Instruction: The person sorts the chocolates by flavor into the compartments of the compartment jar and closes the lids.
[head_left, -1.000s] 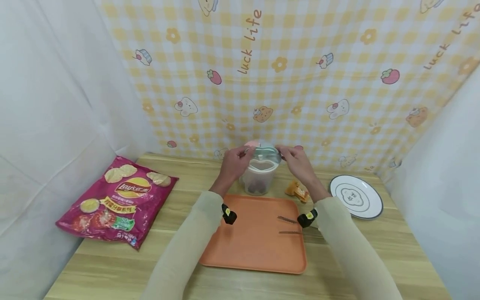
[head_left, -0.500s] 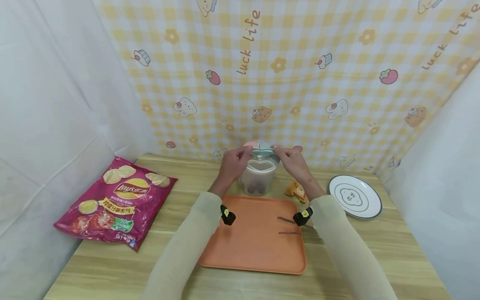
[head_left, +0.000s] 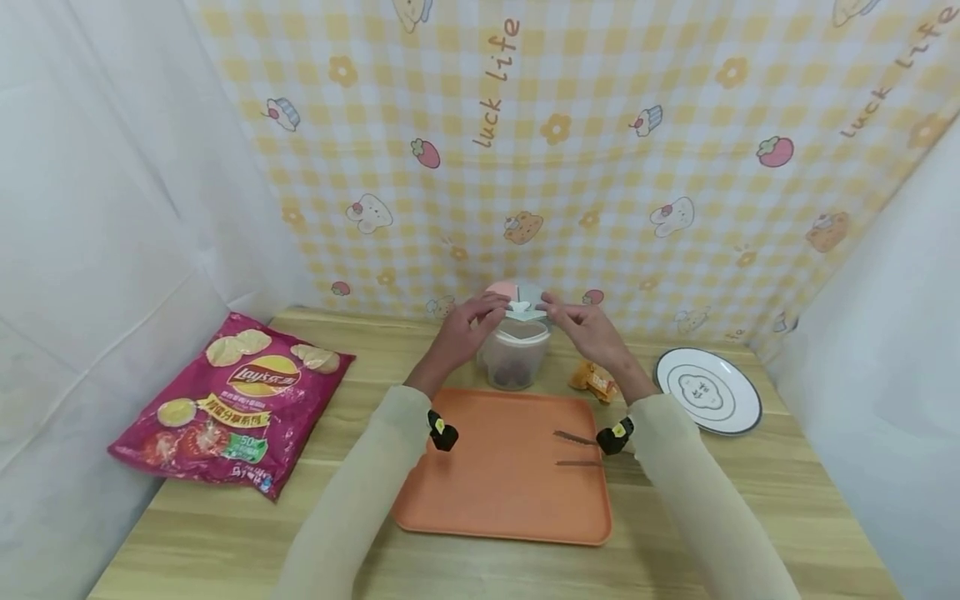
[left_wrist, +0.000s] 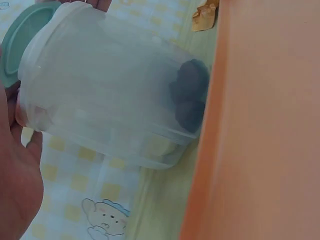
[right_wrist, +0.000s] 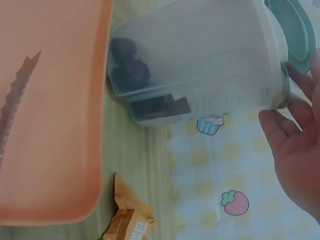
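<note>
A translucent plastic canister [head_left: 513, 358] stands behind the tray, dark round pieces [right_wrist: 129, 65] visible at its bottom. Its green flip lid [left_wrist: 27, 37] is tilted up from the heart-shaped opening at the top. My left hand [head_left: 468, 327] holds the lid's left edge. On the opposite edge my right hand [head_left: 592, 331] pinches the lid between thumb and fingers. A pink lid section [head_left: 502, 289] shows behind the green one. Part of the left fingers is hidden behind the rim in the left wrist view.
An orange tray [head_left: 502, 500] lies in front of the canister, with two serrated metal arms [head_left: 577, 463] over its right side. An orange-wrapped snack [head_left: 592, 379] and a white plate [head_left: 708, 392] are on the right. A purple chip bag [head_left: 240, 400] lies at left.
The green lid has swung lower toward the opening, with both hands drawing closer together on it. The canister stays in place, as do the tray, bag, snack and plate.
</note>
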